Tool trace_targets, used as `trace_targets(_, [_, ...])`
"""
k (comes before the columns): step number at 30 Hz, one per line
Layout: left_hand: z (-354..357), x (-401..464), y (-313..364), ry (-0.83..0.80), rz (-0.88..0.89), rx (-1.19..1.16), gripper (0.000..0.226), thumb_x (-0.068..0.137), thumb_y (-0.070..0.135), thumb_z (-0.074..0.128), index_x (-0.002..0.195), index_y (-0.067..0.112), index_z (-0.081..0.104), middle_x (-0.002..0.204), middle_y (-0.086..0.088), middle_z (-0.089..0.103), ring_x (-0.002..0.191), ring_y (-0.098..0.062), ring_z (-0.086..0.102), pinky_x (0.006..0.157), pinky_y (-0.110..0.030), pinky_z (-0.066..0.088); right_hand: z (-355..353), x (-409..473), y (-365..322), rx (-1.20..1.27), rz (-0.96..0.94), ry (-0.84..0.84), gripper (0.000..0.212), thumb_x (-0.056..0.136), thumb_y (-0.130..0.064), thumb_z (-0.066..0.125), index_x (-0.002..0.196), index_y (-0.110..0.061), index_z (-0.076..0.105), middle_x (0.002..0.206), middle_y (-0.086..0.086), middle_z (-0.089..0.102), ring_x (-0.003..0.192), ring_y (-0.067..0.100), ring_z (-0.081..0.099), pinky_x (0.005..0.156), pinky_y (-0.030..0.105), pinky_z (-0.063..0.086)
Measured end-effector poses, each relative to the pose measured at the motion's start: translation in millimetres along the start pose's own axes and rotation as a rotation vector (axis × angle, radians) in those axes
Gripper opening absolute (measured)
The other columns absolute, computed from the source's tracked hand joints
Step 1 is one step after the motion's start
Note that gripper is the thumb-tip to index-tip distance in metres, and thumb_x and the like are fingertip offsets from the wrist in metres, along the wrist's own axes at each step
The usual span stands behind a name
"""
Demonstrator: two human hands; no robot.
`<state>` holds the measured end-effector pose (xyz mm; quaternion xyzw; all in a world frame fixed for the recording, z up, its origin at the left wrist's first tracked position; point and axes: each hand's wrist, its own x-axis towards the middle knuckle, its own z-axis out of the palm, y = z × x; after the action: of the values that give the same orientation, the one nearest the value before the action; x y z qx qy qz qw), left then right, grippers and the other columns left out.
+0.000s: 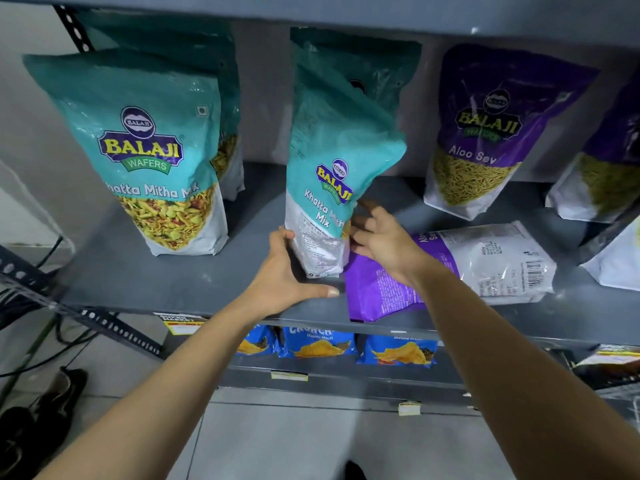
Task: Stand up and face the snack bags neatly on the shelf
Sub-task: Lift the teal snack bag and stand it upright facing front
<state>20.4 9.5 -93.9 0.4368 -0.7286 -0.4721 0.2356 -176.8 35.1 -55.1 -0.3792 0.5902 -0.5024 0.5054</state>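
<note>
**Teal bag held upright, mid-shelf**

Grey metal shelf (145,271), seen from above and in front. Both hands are at the base of one teal bag (325,188) near the middle of the front edge. Left hand (291,271) cups the bag's lower left side, thumb lying along the shelf under it. Right hand (384,240) has its fingers spread and pressed to the bag's lower right edge; not closed around it. Bag stands but is twisted, side panel facing out, top leaning right.

Second teal bag (152,161) stands upright toward the left end, face forward, another one just behind it. A further teal bag stands behind the held one, by the back wall.

Purple bag (485,143) stands upright right of centre, toward the back; a second one at the right end is cut off by the frame edge. Flat purple bag (478,268) lies back-side up at the front edge, under the right wrist, its end overhanging the lip.

Blue chip packs (318,344) on the shelf below.
</note>
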Motion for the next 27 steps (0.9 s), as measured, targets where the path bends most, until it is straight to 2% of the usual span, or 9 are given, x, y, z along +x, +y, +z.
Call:
trace_targets(4, [10,1,14,0.127,0.086,0.048,0.107,0.050,0.038,0.097,0.135,0.036,0.032,0.124,0.014,0.044,0.118,0.004,0.043,0.095,-0.005,0.034,2,-3,-4,-0.111,0.005,0.040,0.059,0.099,0.000,0.049,0.150,-0.020,0.027,0.098,0.011,0.064,0.086,0.022,0.067,0.067,0.030,0.061])
trace_targets(6, [10,4,16,0.179,0.077,0.124,0.109,0.050,0.045,0.095,0.140,0.024,0.038,0.117,0.010,0.040,0.121,-0.003,0.036,0.099,-0.014,0.032,4,-3,-3,-0.185,-0.005,0.068,0.056,0.099,-0.001,0.049,0.150,-0.018,0.030,0.094,0.010,0.061,0.077,0.019,0.066,0.070,0.032,0.061])
trace_targets(9, [6,9,13,0.227,0.044,0.168,0.094,0.054,0.044,0.094,0.130,0.015,0.048,0.109,0.006,0.046,0.115,-0.013,0.044,0.089,-0.019,0.036,2,-1,-2,-0.243,-0.058,0.082,0.062,0.097,0.003,0.051,0.152,-0.015,0.030,0.096,-0.002,0.056,0.091,0.015,0.060,0.089,0.037,0.057])
trace_targets(12, [-1,10,14,0.217,-0.002,0.142,0.085,0.060,0.033,0.093,0.127,0.014,0.045,0.118,0.003,0.059,0.105,-0.015,0.057,0.084,-0.027,0.046,-8,5,-6,-0.268,-0.131,0.066,0.084,0.089,0.009,0.061,0.155,-0.017,0.017,0.129,0.004,0.050,0.113,0.012,0.053,0.099,0.029,0.047])
trace_targets(15, [-17,17,11,0.094,-0.064,0.058,0.093,0.056,0.030,0.094,0.129,0.015,0.040,0.128,0.005,0.063,0.113,-0.016,0.063,0.099,-0.036,0.051,-18,15,-7,-0.239,-0.138,-0.010,0.105,0.075,0.011,0.074,0.155,-0.022,0.015,0.152,0.014,0.040,0.138,0.023,0.042,0.114,0.037,0.037])
trace_targets(19, [-39,27,10,-0.095,-0.105,-0.059,0.096,0.057,0.017,0.094,0.137,0.018,0.042,0.131,0.002,0.065,0.117,-0.014,0.065,0.104,-0.042,0.053,-23,22,-13,-0.191,-0.123,-0.119,0.112,0.062,0.017,0.081,0.151,-0.018,0.023,0.150,0.006,0.047,0.137,0.018,0.044,0.089,0.010,0.048])
trace_targets(22, [-51,33,17,-0.166,-0.113,-0.037,0.076,0.071,-0.006,0.083,0.135,0.013,0.048,0.118,0.006,0.067,0.102,0.001,0.065,0.099,-0.026,0.054,-26,25,-18,-0.236,-0.106,-0.065,0.097,0.059,0.006,0.088,0.139,-0.017,0.037,0.133,0.003,0.059,0.116,0.016,0.059,0.083,0.016,0.051])
trace_targets(24, [-57,37,19,-0.173,-0.119,0.020,0.072,0.073,-0.005,0.081,0.136,0.012,0.050,0.117,0.001,0.068,0.098,-0.002,0.065,0.100,-0.028,0.053,-27,23,-18,-0.287,-0.107,-0.047,0.088,0.059,-0.006,0.092,0.133,-0.016,0.044,0.125,0.003,0.064,0.104,0.013,0.062,0.080,0.019,0.051])
trace_targets(27, [-62,43,15,-0.168,-0.145,0.075,0.069,0.074,0.000,0.083,0.133,0.016,0.053,0.125,-0.003,0.068,0.111,-0.018,0.066,0.107,-0.039,0.048,-26,22,-15,-0.311,-0.091,-0.007,0.098,0.045,-0.029,0.097,0.130,-0.018,0.048,0.124,-0.001,0.067,0.112,0.014,0.063,0.092,0.031,0.054])
